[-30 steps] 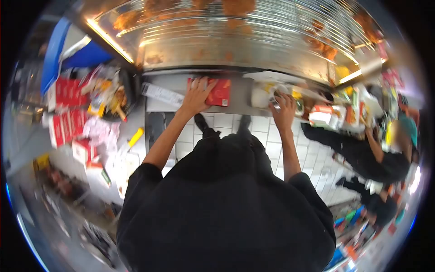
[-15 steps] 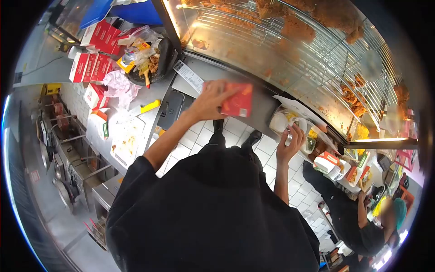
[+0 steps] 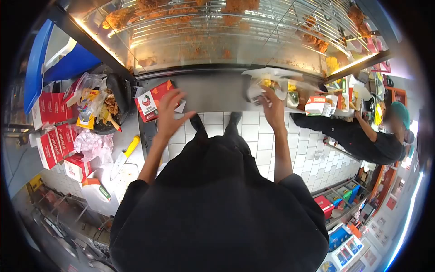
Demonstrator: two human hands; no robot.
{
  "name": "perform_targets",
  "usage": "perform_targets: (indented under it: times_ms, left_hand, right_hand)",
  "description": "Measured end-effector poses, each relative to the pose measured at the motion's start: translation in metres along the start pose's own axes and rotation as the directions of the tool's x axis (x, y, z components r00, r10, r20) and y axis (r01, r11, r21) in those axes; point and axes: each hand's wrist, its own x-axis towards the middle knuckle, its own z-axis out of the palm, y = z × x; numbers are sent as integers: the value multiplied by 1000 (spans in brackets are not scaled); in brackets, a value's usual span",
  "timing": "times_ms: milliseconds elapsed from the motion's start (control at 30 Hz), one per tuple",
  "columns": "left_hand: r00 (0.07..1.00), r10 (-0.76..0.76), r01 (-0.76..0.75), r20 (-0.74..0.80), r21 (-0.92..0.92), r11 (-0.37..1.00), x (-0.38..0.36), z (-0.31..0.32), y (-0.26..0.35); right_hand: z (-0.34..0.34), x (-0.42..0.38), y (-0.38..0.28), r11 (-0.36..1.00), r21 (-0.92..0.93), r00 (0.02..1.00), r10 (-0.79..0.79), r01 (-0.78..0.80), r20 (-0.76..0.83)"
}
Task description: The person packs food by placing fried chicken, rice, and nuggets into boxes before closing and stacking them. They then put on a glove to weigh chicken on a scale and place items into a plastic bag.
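Observation:
A red and white cardboard food box (image 3: 156, 97) with a printed logo stands on the steel counter ledge (image 3: 210, 90) below the glass. Just to its right is my left hand (image 3: 170, 114), fingers spread, holding nothing. My right hand (image 3: 273, 109) is closed at the edge of a white paper-lined pack (image 3: 276, 85) with yellow food inside. Something whitish and shiny shows at those fingertips, too blurred to name.
Fried chicken (image 3: 240, 5) lies on racks behind the glass. At left are a yellow-handled knife (image 3: 131, 147), a black bowl (image 3: 120, 97) of wrapped food and stacked red boxes (image 3: 57, 144). A co-worker (image 3: 378, 138) stands at the right, near packed boxes (image 3: 317, 105).
My left hand has moved left, set the red box on the ledge and let go of it. My view has turned. The right hand stays by the paper-lined pack.

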Motion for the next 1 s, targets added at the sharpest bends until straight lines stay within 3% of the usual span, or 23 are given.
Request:
perform_targets:
  times_ms: [33, 67, 100, 133, 167, 200, 267, 300, 367, 400, 433, 467, 500, 567, 633, 667, 733, 767, 800, 833, 867, 900, 1000]
  left_hand:
    - [999, 23, -17, 27, -190, 982, 12, 5, 31]
    - [998, 49, -28, 47, -373, 927, 25, 8, 59]
    - [997, 55, -29, 57, -373, 927, 33, 12, 71]
    - [956, 17, 162, 292, -576, 801, 40, 15, 80]
    - [859, 39, 381, 511, -687, 618, 45, 17, 81]
    - [858, 42, 380, 512, -687, 619, 46, 19, 74]
    - [824, -141, 508, 548, -606, 612, 49, 26, 45]
    - [824, -141, 507, 548, -603, 616, 52, 33, 29]
    - [957, -72, 214, 281, -516, 830, 60, 45, 0]
    - [959, -82, 181, 272, -362, 914, 70, 45, -1]
    - [960, -102, 196, 260, -368, 909, 73, 46, 5]
    - [998, 1, 3, 60, -70, 998, 74, 50, 14]
    - [982, 162, -131, -94, 271, 954, 74, 54, 20]
    - [994, 93, -77, -56, 234, 969, 50, 81, 6]
    - [971, 78, -113, 228, 144, 983, 23, 99, -3]
    - [967, 63, -100, 246, 143, 985, 14, 105, -8]
    - [942, 176, -250, 287, 247, 936, 11, 116, -21]
    - [939, 168, -247, 301, 249, 936, 13, 116, -25]
    - [935, 175, -266, 307, 285, 921, 18, 114, -27]
    - [931, 184, -288, 316, 320, 903, 22, 113, -28]
    - [924, 183, -294, 335, 320, 901, 28, 110, -28]
    - [928, 180, -291, 328, 332, 897, 34, 108, -28]
    - [938, 203, -300, 279, 368, 880, 52, 116, -30]
  right_hand:
    - [-2, -4, -32, 964, 234, 962, 59, -124, 267]
    - [-2, -6, -59, 970, 220, 907, 1, -103, 420]
    - [3, -9, -77, 975, 212, 826, -58, -75, 560]
    - [15, -10, -80, 974, 214, 831, -53, -80, 554]
    - [27, -7, -78, 913, 376, 786, -112, -160, 608]
    - [35, -6, -74, 821, 516, 739, -186, -245, 648]
    - [39, -3, -69, 822, 489, 754, -117, -292, 647]
    - [42, -4, -63, 814, 464, 763, -41, -348, 645]
    - [64, -12, -31, 843, 406, 752, -3, -352, 659]
    - [79, -18, -13, 799, 452, 816, 83, -398, 572]
    - [89, -22, 2, 752, 496, 857, 175, -433, 484]
    - [101, -28, 6, 749, 490, 879, 263, -446, 398]
    - [125, -34, 26, 799, 463, 922, 307, -384, 235]
    - [156, -42, 29, 728, 541, 895, 433, -420, 113]
    - [175, -41, 23, 750, 569, 927, 370, -338, 63]
    - [183, -46, 21, 759, 601, 950, 312, -253, 5]
    - [186, -46, 9, 721, 631, 938, 346, -284, 27]
    - [185, -42, 0, 693, 659, 932, 362, -292, 33]
    - [175, -38, -4, 816, 475, 937, 345, -329, 57]
    - [171, -36, -2, 807, 482, 931, 359, -343, 62]
    - [169, -32, 2, 989, 101, 987, 117, -106, -114]
    - [167, -28, 3, 938, -328, 970, -177, 113, -169]
    - [160, -11, 5, 868, -480, 970, -208, 124, -126]
